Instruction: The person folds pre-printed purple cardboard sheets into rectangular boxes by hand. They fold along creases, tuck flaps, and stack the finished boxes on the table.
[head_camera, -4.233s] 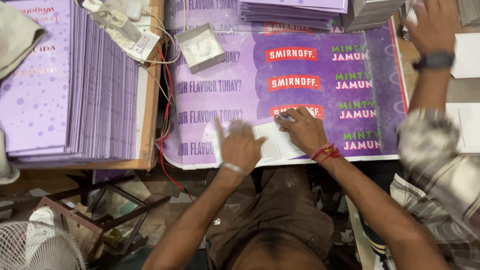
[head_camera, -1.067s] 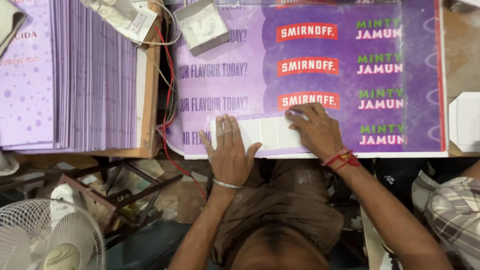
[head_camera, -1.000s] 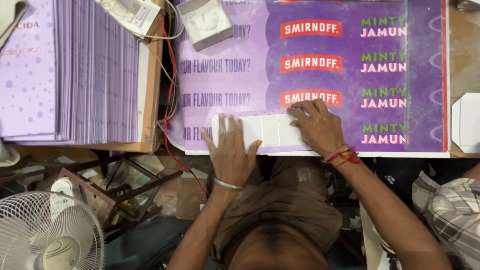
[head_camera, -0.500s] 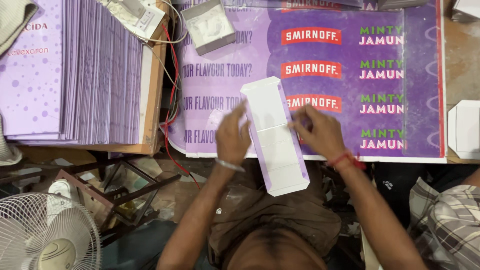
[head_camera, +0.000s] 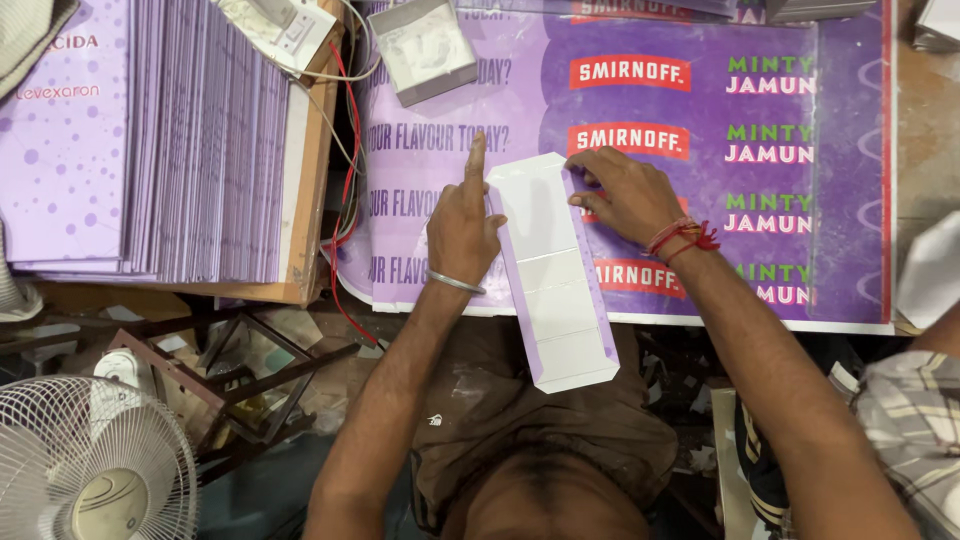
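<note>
A long flat carton blank (head_camera: 555, 290), white with purple edges and creased into panels, lies lengthwise with its near end hanging past the table edge over my lap. My left hand (head_camera: 462, 225) grips its upper left edge, thumb on the white face and index finger pointing away. My right hand (head_camera: 625, 195), with a red thread at the wrist, holds the upper right edge with its fingertips. The blank rests on a large purple printed sheet (head_camera: 800, 220) covering the table.
A thick stack of purple sheets (head_camera: 150, 140) sits on a wooden board (head_camera: 310, 180) at left. A small open grey box (head_camera: 420, 50) and a red wire (head_camera: 345, 200) lie nearby. A white fan (head_camera: 85, 460) stands below. Another person's checked sleeve (head_camera: 910, 420) is at right.
The blank lay flat and crosswise under both hands a second ago. It was lifted and turned lengthwise, and both hands have moved up to its far end.
</note>
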